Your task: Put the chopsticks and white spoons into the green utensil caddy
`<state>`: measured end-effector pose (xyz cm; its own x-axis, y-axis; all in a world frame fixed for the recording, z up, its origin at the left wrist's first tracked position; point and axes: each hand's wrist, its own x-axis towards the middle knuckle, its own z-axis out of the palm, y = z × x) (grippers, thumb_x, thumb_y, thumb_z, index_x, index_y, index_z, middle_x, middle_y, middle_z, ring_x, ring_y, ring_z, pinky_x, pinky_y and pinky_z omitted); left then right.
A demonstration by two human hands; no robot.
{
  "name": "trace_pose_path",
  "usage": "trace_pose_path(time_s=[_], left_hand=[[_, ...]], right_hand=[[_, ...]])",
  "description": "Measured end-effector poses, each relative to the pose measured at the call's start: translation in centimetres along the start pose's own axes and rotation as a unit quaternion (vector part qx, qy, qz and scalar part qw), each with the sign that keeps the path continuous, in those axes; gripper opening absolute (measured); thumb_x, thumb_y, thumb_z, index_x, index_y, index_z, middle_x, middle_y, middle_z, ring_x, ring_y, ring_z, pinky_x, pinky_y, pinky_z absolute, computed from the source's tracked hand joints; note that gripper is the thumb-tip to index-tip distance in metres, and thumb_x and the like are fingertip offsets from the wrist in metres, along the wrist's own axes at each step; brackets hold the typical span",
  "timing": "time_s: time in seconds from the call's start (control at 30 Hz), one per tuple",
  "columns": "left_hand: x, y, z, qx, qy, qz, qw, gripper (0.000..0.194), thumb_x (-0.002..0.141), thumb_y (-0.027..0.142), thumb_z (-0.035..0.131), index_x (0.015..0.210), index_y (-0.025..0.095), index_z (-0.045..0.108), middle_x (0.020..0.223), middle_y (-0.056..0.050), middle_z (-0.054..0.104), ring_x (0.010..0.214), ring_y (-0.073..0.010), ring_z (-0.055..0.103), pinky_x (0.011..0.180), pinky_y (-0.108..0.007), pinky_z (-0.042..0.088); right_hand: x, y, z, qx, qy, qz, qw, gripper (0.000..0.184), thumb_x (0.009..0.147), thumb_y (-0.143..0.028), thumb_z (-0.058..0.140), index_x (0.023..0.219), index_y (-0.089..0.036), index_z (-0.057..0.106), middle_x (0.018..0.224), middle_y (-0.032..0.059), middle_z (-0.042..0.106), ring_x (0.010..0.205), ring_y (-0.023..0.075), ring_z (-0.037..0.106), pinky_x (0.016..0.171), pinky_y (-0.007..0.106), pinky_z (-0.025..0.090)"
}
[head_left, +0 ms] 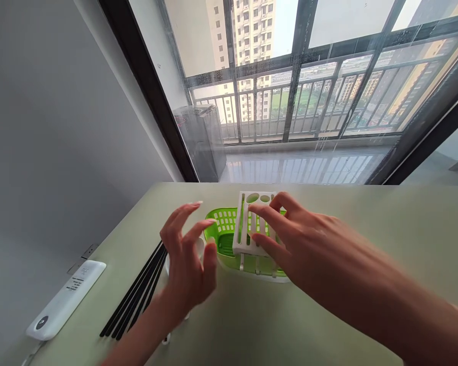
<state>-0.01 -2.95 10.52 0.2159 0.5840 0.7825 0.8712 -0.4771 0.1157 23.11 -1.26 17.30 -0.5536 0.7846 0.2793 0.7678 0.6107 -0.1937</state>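
Rather boxy, slotted white rack (246,248)

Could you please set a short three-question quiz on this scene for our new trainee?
1. Multiple choice: which hand has its fingers over the white rack? A) left only B) right only C) neither
2. True or false: the black sticks lie inside the green basket.
3. Fill in: at the far end of the white rack, two round ____ show.

Key:
1. B, the right hand.
2. False; they lie on the table, left of the basket.
3. Holes.
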Motion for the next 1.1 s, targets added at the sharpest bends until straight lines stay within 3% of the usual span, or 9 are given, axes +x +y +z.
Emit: trace_pose_path(time_s=[0.1, 0.17, 0.23, 0.33, 0.47, 0.63, 0.93, 1.1], left_hand=[[1.1, 4.7, -0.3, -0.055, -0.049, 0.067, 0.995, 0.046, 0.091, 0.020, 0.052, 0.136, 0.024, 0.043, 0.148, -0.014, 0.047, 0.142, -0.0324, 0.039, 0.114, -0.056, 0.038], [1.3, 6.7, 0.0, -0.064, -0.084, 0.089, 0.990, 0.054, 0.089, 0.021, 0.057, 0.141, 0.017, 0.040, 0.150, -0.018, 0.046, 0.145, -0.0328, 0.037, 0.115, -0.053, 0.038], [1.1, 7.6, 0.5, -0.057, -0.104, 0.100, 0.988, 0.059, 0.090, 0.022, 0.059, 0.144, 0.012, 0.039, 0.150, -0.019, 0.049, 0.146, -0.0321, 0.036, 0.118, -0.052, 0.035], [1.0, 7.1, 1.1, -0.026, -0.115, 0.119, 0.986, 0.058, 0.091, 0.020, 0.061, 0.145, 0.012, 0.042, 0.145, -0.015, 0.059, 0.144, -0.0295, 0.042, 0.121, -0.051, 0.029], [1.4, 4.4, 1.5, 0.008, -0.103, 0.120, 0.987, 0.048, 0.093, 0.020, 0.063, 0.140, 0.019, 0.050, 0.141, -0.010, 0.063, 0.139, -0.0267, 0.050, 0.120, -0.050, 0.032], [2.4, -0.3, 2.1, 0.051, -0.070, 0.065, 0.994, 0.038, 0.095, 0.024, 0.063, 0.132, 0.023, 0.054, 0.141, -0.010, 0.063, 0.140, -0.0271, 0.050, 0.115, -0.048, 0.036], [3.1, -9.6, 1.3, 0.136, -0.013, -0.008, 0.991, 0.031, 0.097, 0.028, 0.057, 0.128, 0.023, 0.057, 0.137, -0.009, 0.064, 0.135, -0.0278, 0.050, 0.115, -0.047, 0.030], [2.8, -12.0, 0.5, 0.159, -0.016, -0.046, 0.986, 0.034, 0.099, 0.031, 0.052, 0.131, 0.022, 0.057, 0.140, -0.011, 0.061, 0.137, -0.0293, 0.047, 0.116, -0.047, 0.027]], right_hand=[[-0.5, 0.6, -0.3, 0.030, -0.029, -0.034, 0.999, 0.023, 0.099, -0.021, 0.043, 0.104, -0.026, 0.065, 0.116, 0.0059, 0.064, 0.064, 0.0108, 0.060, 0.049, 0.025, 0.035], [-1.0, 0.9, -0.6, 0.033, -0.021, -0.026, 0.999, 0.024, 0.094, -0.014, 0.045, 0.102, -0.024, 0.065, 0.116, 0.0060, 0.065, 0.068, 0.0113, 0.063, 0.050, 0.025, 0.037], [-1.5, 1.1, -0.9, 0.023, 0.008, 0.014, 1.000, 0.028, 0.093, -0.012, 0.045, 0.111, -0.023, 0.064, 0.116, 0.0074, 0.066, 0.067, 0.0121, 0.064, 0.051, 0.026, 0.039], [-2.1, 1.3, -1.2, 0.014, 0.036, 0.052, 0.998, 0.033, 0.096, -0.019, 0.045, 0.125, -0.024, 0.059, 0.118, 0.0089, 0.067, 0.074, 0.0156, 0.068, 0.054, 0.027, 0.042], [-2.3, 1.4, -1.2, 0.030, 0.028, -0.020, 0.999, 0.029, 0.100, -0.029, 0.046, 0.124, -0.027, 0.061, 0.121, 0.0085, 0.068, 0.090, 0.0202, 0.070, 0.059, 0.028, 0.048], [-3.5, 1.5, -1.0, 0.046, 0.055, -0.073, 0.995, 0.032, 0.100, -0.032, 0.049, 0.129, -0.025, 0.061, 0.116, 0.0100, 0.071, 0.091, 0.0228, 0.070, 0.066, 0.033, 0.052], [-5.0, 1.1, -1.4, 0.069, 0.087, -0.082, 0.990, 0.030, 0.101, -0.032, 0.048, 0.125, -0.024, 0.064, 0.107, 0.0099, 0.074, 0.089, 0.0242, 0.071, 0.065, 0.034, 0.053], [-5.1, 0.8, -1.9, 0.088, 0.074, -0.089, 0.989, 0.030, 0.101, -0.033, 0.050, 0.127, -0.024, 0.062, 0.113, 0.0098, 0.073, 0.093, 0.0245, 0.072, 0.064, 0.033, 0.053]])
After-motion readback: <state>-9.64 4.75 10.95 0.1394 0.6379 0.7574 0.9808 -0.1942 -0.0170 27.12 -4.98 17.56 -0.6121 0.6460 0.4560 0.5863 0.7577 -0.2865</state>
